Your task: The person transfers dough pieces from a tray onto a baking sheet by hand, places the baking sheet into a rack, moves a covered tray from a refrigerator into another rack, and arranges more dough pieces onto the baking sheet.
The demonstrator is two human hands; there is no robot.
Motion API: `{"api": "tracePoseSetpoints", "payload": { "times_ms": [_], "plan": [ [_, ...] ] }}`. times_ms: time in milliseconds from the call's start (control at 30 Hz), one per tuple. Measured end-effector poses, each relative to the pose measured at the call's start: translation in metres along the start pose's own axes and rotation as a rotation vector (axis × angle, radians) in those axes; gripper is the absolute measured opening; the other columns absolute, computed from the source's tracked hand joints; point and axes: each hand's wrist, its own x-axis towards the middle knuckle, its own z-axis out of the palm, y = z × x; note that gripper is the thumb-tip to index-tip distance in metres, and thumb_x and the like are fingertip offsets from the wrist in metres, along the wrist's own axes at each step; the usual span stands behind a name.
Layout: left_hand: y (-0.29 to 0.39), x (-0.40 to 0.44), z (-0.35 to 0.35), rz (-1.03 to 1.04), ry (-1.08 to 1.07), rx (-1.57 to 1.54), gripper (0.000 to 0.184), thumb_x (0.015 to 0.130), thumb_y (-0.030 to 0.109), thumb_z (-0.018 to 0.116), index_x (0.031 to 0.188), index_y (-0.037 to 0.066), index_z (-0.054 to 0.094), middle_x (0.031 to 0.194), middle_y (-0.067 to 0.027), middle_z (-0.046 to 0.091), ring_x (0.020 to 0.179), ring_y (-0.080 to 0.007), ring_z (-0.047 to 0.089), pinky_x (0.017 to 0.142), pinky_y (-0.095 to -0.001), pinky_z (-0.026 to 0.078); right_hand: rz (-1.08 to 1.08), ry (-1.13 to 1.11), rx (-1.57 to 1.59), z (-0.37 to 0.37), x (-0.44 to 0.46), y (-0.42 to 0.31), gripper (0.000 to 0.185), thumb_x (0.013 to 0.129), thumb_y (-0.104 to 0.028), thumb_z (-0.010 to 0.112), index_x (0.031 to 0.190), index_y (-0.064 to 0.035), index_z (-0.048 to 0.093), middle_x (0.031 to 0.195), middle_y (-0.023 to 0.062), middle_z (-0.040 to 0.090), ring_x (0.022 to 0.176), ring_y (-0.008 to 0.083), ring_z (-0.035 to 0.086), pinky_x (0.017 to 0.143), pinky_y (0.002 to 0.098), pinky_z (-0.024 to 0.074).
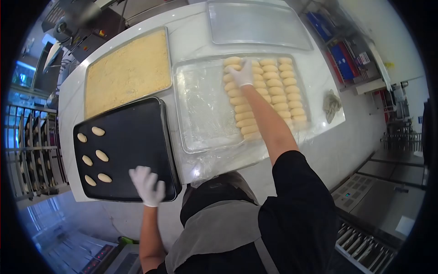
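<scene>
My left hand (148, 186), in a white glove, hovers over the near right corner of a black baking tray (132, 137). Its fingers are apart and nothing shows in them. Several oval dough pieces (102, 155) lie in two columns on the tray's left side. My right hand (242, 75), also gloved, reaches to the far left end of the rows of dough rolls (271, 83). Thumb and fingers are spread in a V over the rolls, and the hand covers some of them. Those rolls fill the right part of a plastic-lined metal tray (200, 114).
A tray of flat yellow crumbly dough (130, 68) lies at the back left, and a metal sheet pan (255, 23) at the back. A crumpled cloth (331, 106) sits near the right edge of the marble table (321, 82). Racks (34, 155) stand at left.
</scene>
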Motion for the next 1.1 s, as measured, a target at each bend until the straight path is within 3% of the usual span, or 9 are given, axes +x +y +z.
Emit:
{"api": "tracePoseSetpoints", "payload": {
  "times_ms": [133, 367, 567, 700, 767, 867, 933, 967, 1100],
  "plan": [
    [0.077, -0.001, 0.043, -0.018, 0.123, -0.191, 0.043, 0.071, 0.007, 0.074, 0.112, 0.006, 0.061, 0.126, -0.0177, 0.058, 0.119, -0.0413, 0.056, 0.105, -0.0593, 0.041, 0.292, -0.125, 0.430, 0.003, 0.025, 0.002, 0.061, 0.083, -0.043, 0.073, 0.124, 0.0003, 0.060, 0.116, 0.0199, 0.067, 0.107, 0.0287, 0.065, 0.089, 0.0409, 0.0515],
    [0.098, 0.006, 0.039, -0.207, 0.111, -0.330, 0.049, 0.074, 0.000, 0.072, 0.122, 0.005, 0.061, 0.133, -0.0190, 0.058, 0.123, -0.0405, 0.056, 0.106, -0.0481, 0.045, 0.168, -0.461, 0.130, 0.075, 0.073, 0.041, 0.039, 0.101, -0.034, 0.051, 0.127, -0.0100, 0.065, 0.119, 0.0153, 0.070, 0.109, 0.0281, 0.067, 0.091, 0.0400, 0.0529],
    [0.104, 0.020, 0.027, -0.256, 0.241, -0.444, 0.044, 0.079, -0.004, 0.067, 0.123, 0.002, 0.061, 0.134, -0.0206, 0.057, 0.123, -0.0383, 0.057, 0.104, -0.0422, 0.046, 0.015, -0.141, -0.097, 0.031, -0.010, -0.045, 0.065, 0.087, -0.043, 0.073, 0.135, -0.0024, 0.058, 0.119, 0.0202, 0.070, 0.108, 0.0322, 0.068, 0.098, 0.0410, 0.0500],
    [0.108, 0.017, 0.033, -0.352, 0.289, -0.548, 0.042, 0.084, -0.002, 0.063, 0.125, 0.003, 0.060, 0.136, -0.0185, 0.057, 0.125, -0.0339, 0.057, 0.105, -0.0401, 0.045, -0.184, -0.263, -0.134, 0.014, -0.042, -0.077, 0.071, 0.083, -0.053, 0.073, 0.133, -0.0030, 0.060, 0.132, 0.0217, 0.064, 0.117, 0.0358, 0.065, 0.101, 0.0401, 0.0483],
    [0.110, 0.014, 0.028, -0.477, 0.320, -0.727, 0.040, 0.087, 0.000, 0.062, 0.126, 0.003, 0.059, 0.136, -0.0172, 0.057, 0.126, -0.0314, 0.057, 0.105, -0.0394, 0.045, -0.062, -0.169, -0.059, 0.010, -0.053, -0.076, 0.072, 0.086, -0.049, 0.073, 0.138, -0.0017, 0.056, 0.128, 0.0193, 0.066, 0.114, 0.0327, 0.066, 0.097, 0.0412, 0.0517],
    [0.103, 0.023, 0.023, -0.693, 0.392, -1.095, 0.036, 0.092, 0.003, 0.059, 0.128, 0.003, 0.058, 0.136, -0.0144, 0.057, 0.127, -0.0265, 0.056, 0.106, -0.0381, 0.044, 0.100, -0.070, 0.741, -0.005, -0.115, -0.088, 0.060, 0.097, -0.034, 0.063, 0.142, 0.0025, 0.049, 0.125, 0.0144, 0.064, 0.108, 0.0248, 0.066, 0.087, 0.0396, 0.0565],
    [0.090, 0.039, 0.017, -0.797, 0.449, -1.393, 0.034, 0.096, 0.009, 0.060, 0.129, 0.003, 0.057, 0.133, -0.0117, 0.058, 0.126, -0.0214, 0.056, 0.105, -0.0356, 0.044, -0.028, -0.305, 1.008, -0.001, -0.175, -0.099, 0.048, 0.103, -0.025, 0.054, 0.140, 0.0045, 0.048, 0.127, 0.0137, 0.061, 0.104, 0.0218, 0.065, 0.085, 0.0361, 0.0557],
    [0.088, 0.041, 0.015, -0.847, 0.467, -1.541, 0.034, 0.097, 0.012, 0.060, 0.129, 0.002, 0.056, 0.131, -0.0103, 0.059, 0.125, -0.0188, 0.056, 0.105, -0.0344, 0.044, -0.308, -0.297, 0.708, 0.006, -0.214, -0.103, 0.043, 0.104, -0.026, 0.051, 0.135, 0.0036, 0.053, 0.124, 0.0128, 0.063, 0.104, 0.0204, 0.064, 0.086, 0.0336, 0.0537],
    [0.060, 0.044, 0.015, -0.907, 0.391, -1.096, 0.031, 0.100, 0.021, 0.061, 0.124, 0.003, 0.057, 0.120, -0.0098, 0.062, 0.114, -0.0170, 0.059, 0.098, -0.0336, 0.048, -0.755, -0.650, 0.537, 0.019, -0.312, -0.177, 0.036, 0.085, -0.023, 0.074, 0.110, 0.0006, 0.064, 0.097, 0.0149, 0.064, 0.090, 0.0280, 0.065, 0.078, 0.0390, 0.0515]
  ]
}}
